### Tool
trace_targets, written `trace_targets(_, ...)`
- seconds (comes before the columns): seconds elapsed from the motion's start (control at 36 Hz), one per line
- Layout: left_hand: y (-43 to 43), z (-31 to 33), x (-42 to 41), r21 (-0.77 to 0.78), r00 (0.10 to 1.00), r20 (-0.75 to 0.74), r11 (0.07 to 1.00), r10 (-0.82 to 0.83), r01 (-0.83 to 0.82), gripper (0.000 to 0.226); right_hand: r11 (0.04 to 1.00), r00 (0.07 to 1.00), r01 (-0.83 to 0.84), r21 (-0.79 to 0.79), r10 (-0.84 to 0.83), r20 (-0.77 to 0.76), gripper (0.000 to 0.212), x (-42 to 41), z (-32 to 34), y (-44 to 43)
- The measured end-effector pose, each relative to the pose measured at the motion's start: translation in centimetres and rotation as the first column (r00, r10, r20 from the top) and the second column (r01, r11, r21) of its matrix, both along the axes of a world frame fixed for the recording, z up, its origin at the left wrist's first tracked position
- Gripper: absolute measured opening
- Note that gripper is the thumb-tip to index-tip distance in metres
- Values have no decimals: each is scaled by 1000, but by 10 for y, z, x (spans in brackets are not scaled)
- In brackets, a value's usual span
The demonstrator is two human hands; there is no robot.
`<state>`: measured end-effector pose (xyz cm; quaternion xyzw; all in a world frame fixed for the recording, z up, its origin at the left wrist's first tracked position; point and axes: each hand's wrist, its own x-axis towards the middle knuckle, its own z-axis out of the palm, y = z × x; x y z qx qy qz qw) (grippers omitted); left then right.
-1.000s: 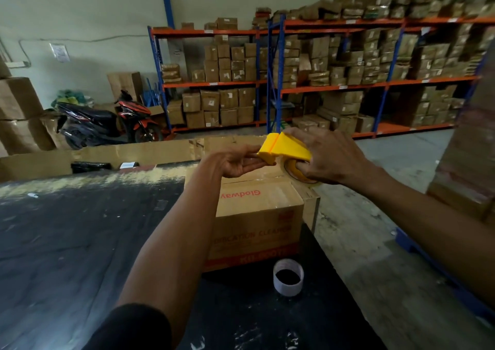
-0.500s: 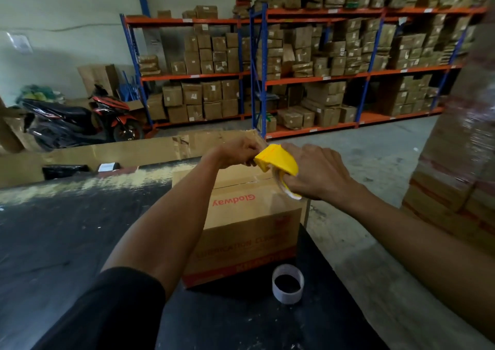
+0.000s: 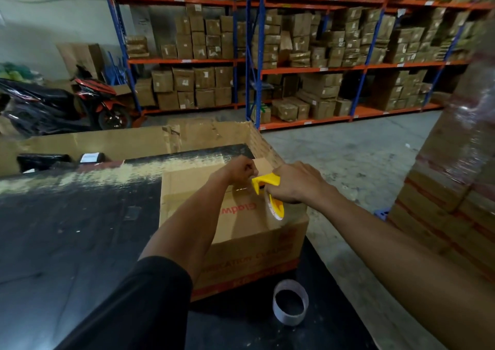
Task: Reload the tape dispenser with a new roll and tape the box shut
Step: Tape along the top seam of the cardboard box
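Note:
A brown cardboard box (image 3: 241,232) with red print stands on the black table (image 3: 67,242), near its right edge. My right hand (image 3: 297,182) grips the yellow tape dispenser (image 3: 267,186), whose tape roll (image 3: 274,207) hangs just over the box top. My left hand (image 3: 241,169) is closed by the dispenser's front edge, pinching the clear tape end (image 3: 241,189) down near the far side of the box top. An empty white tape core (image 3: 290,302) lies on the table in front of the box.
A low cardboard wall (image 3: 134,140) lines the table's far edge, with a dark device (image 3: 42,161) beside it. Wrapped stacked cartons (image 3: 455,175) rise at the right. Beyond the concrete floor (image 3: 361,157) stand shelves of boxes (image 3: 294,55) and a parked scooter (image 3: 67,103).
Both hands dropped with the dispenser from above the box down onto its top. The dispenser tilted so its roll hangs lower. My left hand closed on the tape end.

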<state>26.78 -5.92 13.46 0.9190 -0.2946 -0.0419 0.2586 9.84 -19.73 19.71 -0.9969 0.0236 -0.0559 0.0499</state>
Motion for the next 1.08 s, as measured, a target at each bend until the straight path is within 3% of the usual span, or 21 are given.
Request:
trace_targets(0.11,1,-9,12,35,999,24,999,-29,29,17,1000,997,11,-29,-14,-81,33,20,4,4)
trace_targets(0.28,5,-14,8,36,989,127,997,-70,66,15,999,964,41,-36,-49,-262,37,41,13,8)
trace_targets(0.39,7,-21,3,10,978,201,998,-60,59,16,996,889,92,-1,-83,-450,52,54,25,12)
trace_targets(0.47,7,-24,1,-25,982,190,1000,-3,8,13,985,815,170,37,-120,-567,80,61,37,17)
trace_targets(0.56,6,-22,1,-121,991,111,990,81,-67,12,973,755,222,58,-134,-642,96,63,47,20)
trace_targets(0.64,5,-17,0,-323,979,66,932,195,-164,12,975,731,217,49,-129,-670,87,58,56,26)
trace_targets(0.69,9,-12,-8,-419,973,136,901,184,-112,15,979,742,200,41,-124,-658,82,57,57,29)
trace_targets(0.86,38,-32,-37,-27,981,123,988,-148,152,25,986,791,160,55,-95,-605,76,51,58,35)
trace_targets(0.97,44,-42,-20,183,991,29,975,-133,126,37,987,791,152,54,-89,-606,72,44,61,38)
trace_targets(1.08,43,-39,-26,262,991,31,958,-128,115,50,981,782,186,58,-112,-613,84,39,57,36)
